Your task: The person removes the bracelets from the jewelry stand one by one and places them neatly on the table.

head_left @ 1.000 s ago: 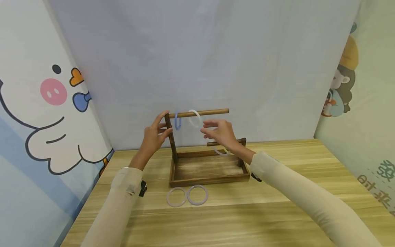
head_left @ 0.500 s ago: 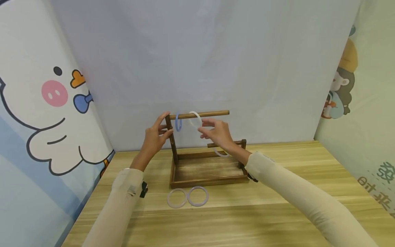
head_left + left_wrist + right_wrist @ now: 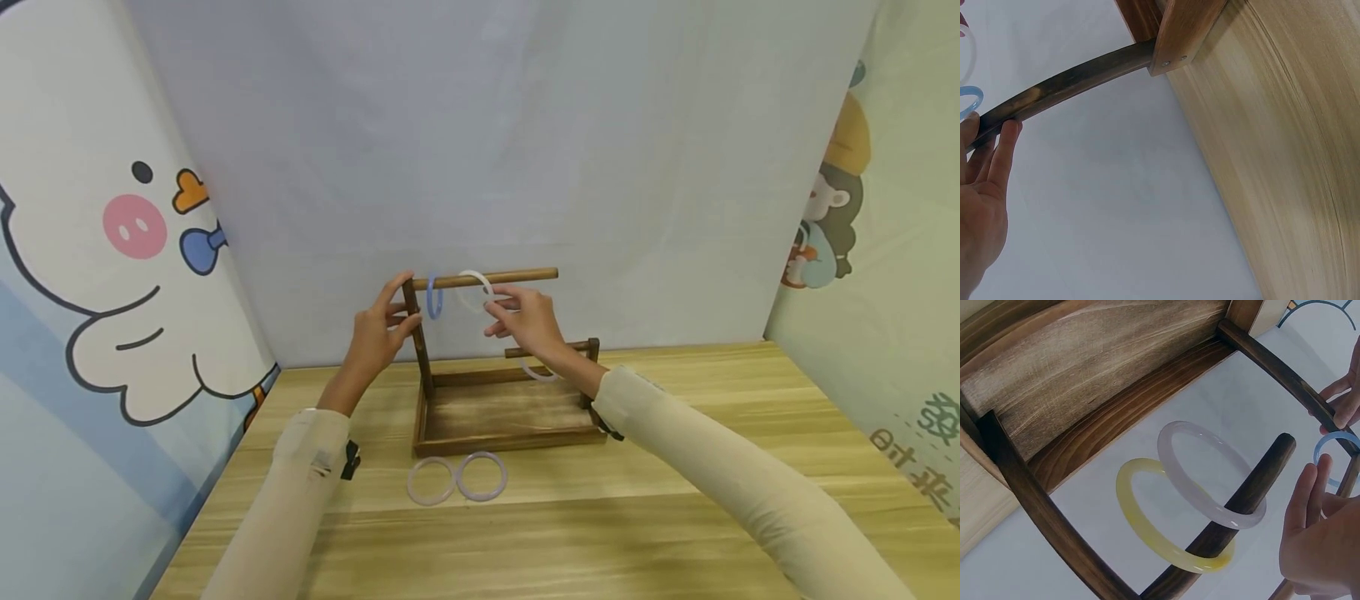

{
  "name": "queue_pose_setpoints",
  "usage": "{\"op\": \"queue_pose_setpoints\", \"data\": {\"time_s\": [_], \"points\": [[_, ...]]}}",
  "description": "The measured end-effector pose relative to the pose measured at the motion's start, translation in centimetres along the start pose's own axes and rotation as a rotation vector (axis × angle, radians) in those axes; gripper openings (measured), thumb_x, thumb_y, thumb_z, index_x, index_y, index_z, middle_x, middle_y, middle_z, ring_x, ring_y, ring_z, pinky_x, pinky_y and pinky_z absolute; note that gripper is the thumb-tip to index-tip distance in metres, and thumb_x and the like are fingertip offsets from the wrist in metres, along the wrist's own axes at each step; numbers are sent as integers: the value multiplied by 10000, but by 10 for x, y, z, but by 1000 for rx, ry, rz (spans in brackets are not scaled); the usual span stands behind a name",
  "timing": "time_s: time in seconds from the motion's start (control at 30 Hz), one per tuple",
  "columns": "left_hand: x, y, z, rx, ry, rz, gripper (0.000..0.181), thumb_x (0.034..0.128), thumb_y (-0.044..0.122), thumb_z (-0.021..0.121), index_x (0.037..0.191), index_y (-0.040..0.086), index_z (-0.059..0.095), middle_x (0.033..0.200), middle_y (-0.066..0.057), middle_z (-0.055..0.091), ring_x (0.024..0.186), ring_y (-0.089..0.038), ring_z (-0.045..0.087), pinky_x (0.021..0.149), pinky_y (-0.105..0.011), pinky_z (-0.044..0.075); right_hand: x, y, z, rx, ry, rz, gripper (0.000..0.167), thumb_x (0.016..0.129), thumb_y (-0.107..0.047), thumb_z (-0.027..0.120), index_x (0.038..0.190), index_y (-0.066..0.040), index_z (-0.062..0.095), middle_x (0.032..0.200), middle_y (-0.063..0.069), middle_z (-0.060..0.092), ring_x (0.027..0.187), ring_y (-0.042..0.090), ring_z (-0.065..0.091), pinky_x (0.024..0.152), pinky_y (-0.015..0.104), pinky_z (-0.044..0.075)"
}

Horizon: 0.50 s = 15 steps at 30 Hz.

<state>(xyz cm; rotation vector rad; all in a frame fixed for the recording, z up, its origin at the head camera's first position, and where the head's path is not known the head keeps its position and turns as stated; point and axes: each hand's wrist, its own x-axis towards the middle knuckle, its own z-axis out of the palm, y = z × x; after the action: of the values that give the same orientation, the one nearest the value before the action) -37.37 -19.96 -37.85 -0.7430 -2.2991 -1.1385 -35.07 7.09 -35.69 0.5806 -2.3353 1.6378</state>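
A dark wooden stand holds bangles on two bars. My left hand [image 3: 377,329] grips the top of its tall left post [image 3: 422,354], fingers and thumb on either side, as the left wrist view also shows. On the upper bar [image 3: 517,276] hang a blue bangle [image 3: 435,298] near the post and a white bangle [image 3: 474,274] to its right. My right hand [image 3: 528,321] pinches the white bangle's right edge between thumb and fingers. In the right wrist view, a yellow bangle [image 3: 1141,528] and a pale lilac bangle [image 3: 1175,481] hang on the lower bar [image 3: 1263,472].
The stand's shallow tray base [image 3: 510,440] sits on the wood-grain table [image 3: 600,533]. In front of it a pinkish bangle [image 3: 410,492] and a lilac bangle [image 3: 480,497] lie flat, side by side. A pale cloth backdrop [image 3: 600,167] rises behind the table.
My right hand has moved slightly left, and its fingertips have closed on the white bangle's edge. The left hand stays on the post.
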Motion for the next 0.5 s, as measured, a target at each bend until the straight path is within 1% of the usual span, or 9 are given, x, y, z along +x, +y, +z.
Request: {"op": "queue_pose_setpoints", "data": {"time_s": [0.13, 0.27, 0.33, 0.5], "points": [[1, 1, 0, 1, -5, -5, 724, 966, 29, 733, 1584, 223, 411, 1187, -307, 706, 1004, -408, 750, 807, -425, 669, 0, 0, -2, -7, -6, -7, 362, 1034, -76, 661, 1387, 0, 634, 1187, 257, 724, 746, 382, 768, 648, 315, 672], [2, 2, 0, -3, -3, 6, 716, 962, 24, 735, 1580, 194, 418, 1175, -310, 709, 996, -411, 751, 796, -421, 671, 0, 1, -3, -11, -4, -9, 359, 1036, -92, 663, 1386, -20, 641, 1186, 238, 732, 723, 377, 767, 642, 362, 675], [3, 2, 0, -8, -2, 8, 712, 960, 20, 736, 1578, 178, 421, 1172, -310, 710, 996, -413, 750, 794, -421, 671, -1, 1, -3, -8, -7, -11, 373, 1039, -97, 660, 1401, -13, 628, 1192, 237, 730, 719, 377, 766, 637, 359, 675], [1, 2, 0, -4, -5, 4, 712, 959, 18, 737, 1577, 175, 421, 1175, -309, 709, 995, -418, 749, 788, -425, 672, -3, 3, -4, -16, -12, -12, 397, 1045, -101, 652, 1426, 0, 604, 1216, 228, 724, 693, 314, 773, 634, 341, 674]]}}
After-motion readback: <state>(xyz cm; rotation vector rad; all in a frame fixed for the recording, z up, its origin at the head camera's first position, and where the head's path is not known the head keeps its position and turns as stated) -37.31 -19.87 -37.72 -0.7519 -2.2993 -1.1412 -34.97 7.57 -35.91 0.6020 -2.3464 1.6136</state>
